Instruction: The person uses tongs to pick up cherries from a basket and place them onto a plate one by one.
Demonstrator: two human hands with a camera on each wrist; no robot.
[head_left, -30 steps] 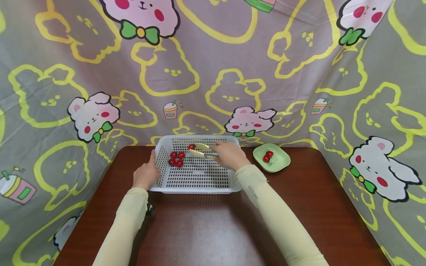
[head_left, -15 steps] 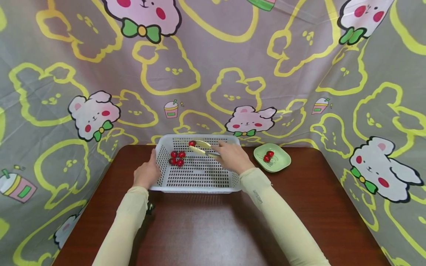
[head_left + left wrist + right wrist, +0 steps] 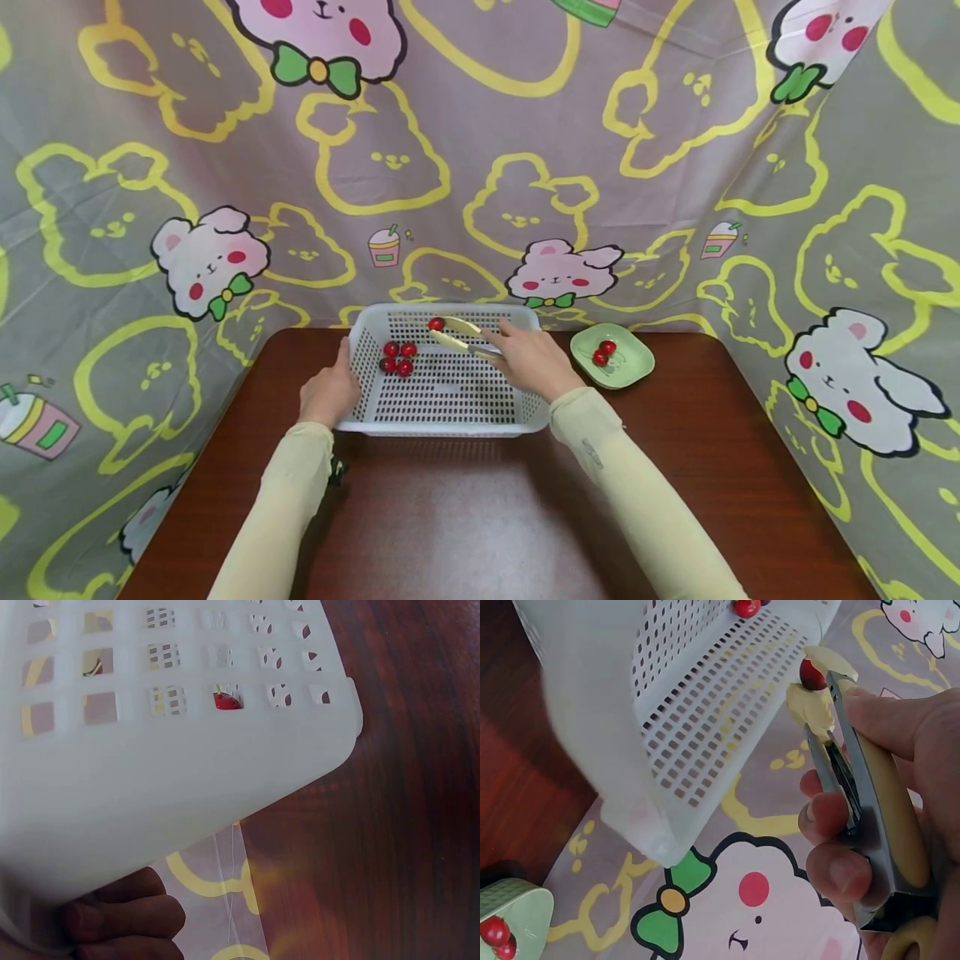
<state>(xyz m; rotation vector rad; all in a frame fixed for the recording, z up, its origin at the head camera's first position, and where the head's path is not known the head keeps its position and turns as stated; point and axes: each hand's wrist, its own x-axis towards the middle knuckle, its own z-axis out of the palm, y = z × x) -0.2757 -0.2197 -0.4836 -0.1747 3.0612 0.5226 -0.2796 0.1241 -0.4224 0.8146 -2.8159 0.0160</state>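
Note:
My right hand [image 3: 534,358] grips a pair of tongs [image 3: 889,802] with pale yellow tips. Between those tips is a red cherry tomato [image 3: 812,674], held over the back part of the white plastic basket [image 3: 450,429]. Several other cherry tomatoes [image 3: 405,367] lie in the left part of the basket. My left hand [image 3: 330,393] holds the basket's left side; in the left wrist view its curled fingers [image 3: 142,915] show below the rim, while the thumb is hidden there.
To the right of the basket a light green square plate [image 3: 633,367] carries two cherry tomatoes [image 3: 604,352]. The dark brown table [image 3: 450,508] meets a patterned curtain [image 3: 465,192] at the back and sides.
My right hand has moved slightly up and to the right, carrying the tongs and the pinched tomato with it. The left hand stays on the basket.

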